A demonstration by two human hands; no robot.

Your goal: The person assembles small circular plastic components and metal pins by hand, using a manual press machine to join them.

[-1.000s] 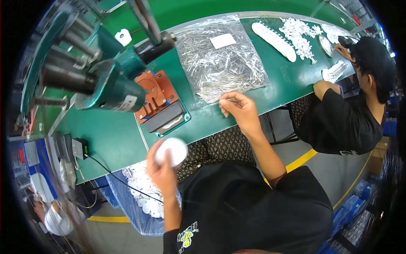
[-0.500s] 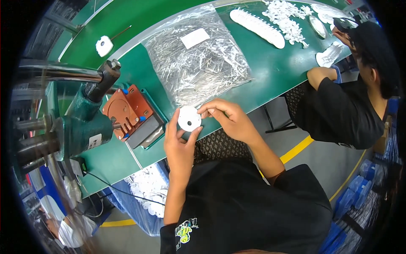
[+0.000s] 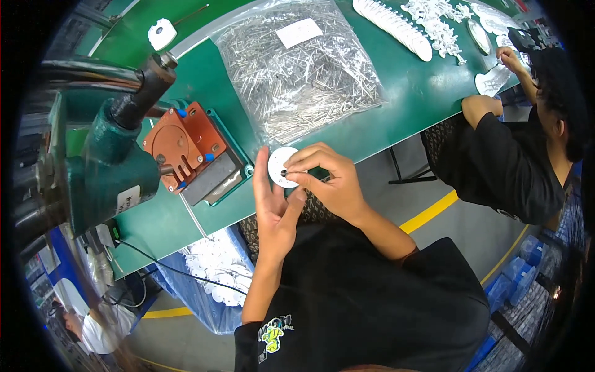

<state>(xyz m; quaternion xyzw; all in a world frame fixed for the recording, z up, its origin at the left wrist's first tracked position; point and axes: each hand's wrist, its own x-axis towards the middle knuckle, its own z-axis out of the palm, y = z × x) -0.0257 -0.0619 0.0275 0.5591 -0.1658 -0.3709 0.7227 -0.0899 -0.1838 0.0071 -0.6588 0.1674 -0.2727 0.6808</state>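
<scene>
A round white disc [image 3: 278,162] with a central hole is held over the table's near edge. My left hand [image 3: 276,214] holds it at the rim, index finger along its left side and thumb below. The fingers of my right hand [image 3: 331,180] are pinched together over the disc's centre hole; whatever is between their tips is too small to make out. Just beyond my hands lies a clear bag [image 3: 304,77] full of thin metal pins. To the left of my hands stands a press [image 3: 118,155] with a reddish-brown fixture [image 3: 176,149] on the green table.
Stacked white discs [image 3: 393,28] and a pile of small white parts [image 3: 434,28] lie at the far right. A co-worker [image 3: 508,149] sits there. Lower left, a blue-lined bin [image 3: 226,310] holds white pieces; a black cable [image 3: 180,273] crosses it. A white part [image 3: 162,34] lies at far left.
My right fingertips have moved from the disc's right rim to its centre hole. The left thumb sits lower. The whole view has shifted slightly, and the co-worker's hand has moved to a white part.
</scene>
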